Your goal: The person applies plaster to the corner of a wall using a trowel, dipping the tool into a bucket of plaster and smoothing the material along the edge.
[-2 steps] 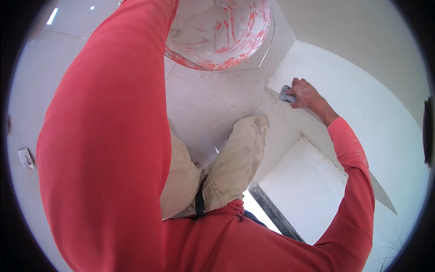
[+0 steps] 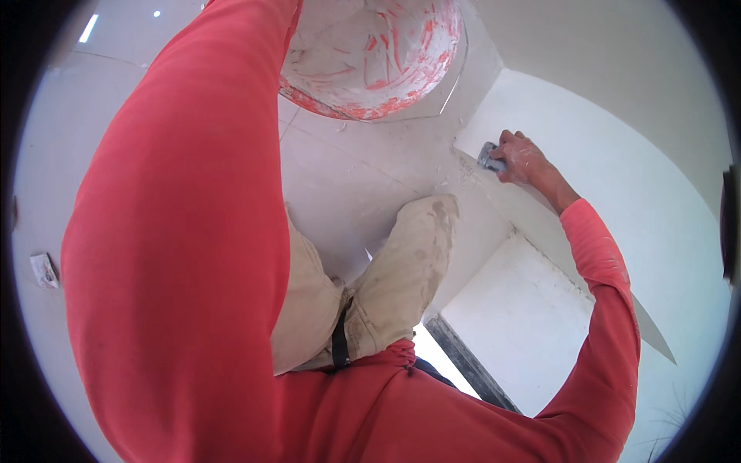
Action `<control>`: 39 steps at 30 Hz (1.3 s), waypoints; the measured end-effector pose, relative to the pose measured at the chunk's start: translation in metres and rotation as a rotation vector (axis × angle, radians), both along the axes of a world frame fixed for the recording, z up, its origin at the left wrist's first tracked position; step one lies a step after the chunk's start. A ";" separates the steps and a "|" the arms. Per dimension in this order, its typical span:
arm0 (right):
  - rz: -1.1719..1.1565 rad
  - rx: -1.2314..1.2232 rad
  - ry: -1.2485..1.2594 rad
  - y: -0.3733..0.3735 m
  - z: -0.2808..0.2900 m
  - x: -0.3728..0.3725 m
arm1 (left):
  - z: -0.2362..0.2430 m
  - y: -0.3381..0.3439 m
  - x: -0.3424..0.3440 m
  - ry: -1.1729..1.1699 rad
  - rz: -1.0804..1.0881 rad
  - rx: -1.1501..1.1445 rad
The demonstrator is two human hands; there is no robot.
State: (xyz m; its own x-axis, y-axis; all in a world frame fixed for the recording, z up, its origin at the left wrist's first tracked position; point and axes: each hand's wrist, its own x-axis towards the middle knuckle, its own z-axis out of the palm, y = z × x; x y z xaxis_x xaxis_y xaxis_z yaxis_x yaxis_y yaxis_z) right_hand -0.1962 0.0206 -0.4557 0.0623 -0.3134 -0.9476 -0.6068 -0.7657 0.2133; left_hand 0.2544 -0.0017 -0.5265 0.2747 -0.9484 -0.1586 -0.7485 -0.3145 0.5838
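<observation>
My right hand (image 2: 526, 160) is closed around a small grey, white-smeared block (image 2: 491, 157). It holds the block against the low part of the white wall (image 2: 594, 147), close to where wall and floor meet. Pale dust or filler marks the skin of that hand. My left arm (image 2: 185, 216), in a red sleeve, stretches forward past the top edge, so the left hand is out of sight. Right of that arm, at the top, sits a round red tub (image 2: 363, 116), its inside coated with white paste.
Pale floor tiles (image 2: 340, 166) with crumbs lie around my knees in beige trousers (image 2: 421, 239). A small whitish piece (image 2: 44, 271) rests on the floor at far left. A white panel (image 2: 517, 309) with a dark edge strip (image 2: 471, 363) stands at lower right.
My right hand and the block have shifted very slightly to the right along the wall. The left arm and tub look almost unchanged.
</observation>
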 end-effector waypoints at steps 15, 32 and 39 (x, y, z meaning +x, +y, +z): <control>-0.072 -0.027 0.009 -0.017 -0.008 -0.007 | 0.006 0.008 -0.003 -0.011 0.008 -0.081; -0.017 0.155 -0.079 -0.037 0.026 -0.010 | 0.014 0.004 0.003 0.069 -0.012 0.056; -0.095 -0.016 -0.073 -0.053 0.000 0.004 | 0.007 0.007 0.003 0.035 0.024 -0.009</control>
State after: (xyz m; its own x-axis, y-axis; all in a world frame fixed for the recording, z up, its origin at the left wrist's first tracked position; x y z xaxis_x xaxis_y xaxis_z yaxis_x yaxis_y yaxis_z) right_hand -0.1925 -0.0323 -0.4554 0.1008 -0.3358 -0.9365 -0.6908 -0.7011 0.1770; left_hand 0.2576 0.0053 -0.5199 0.2921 -0.9430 -0.1597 -0.7197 -0.3267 0.6127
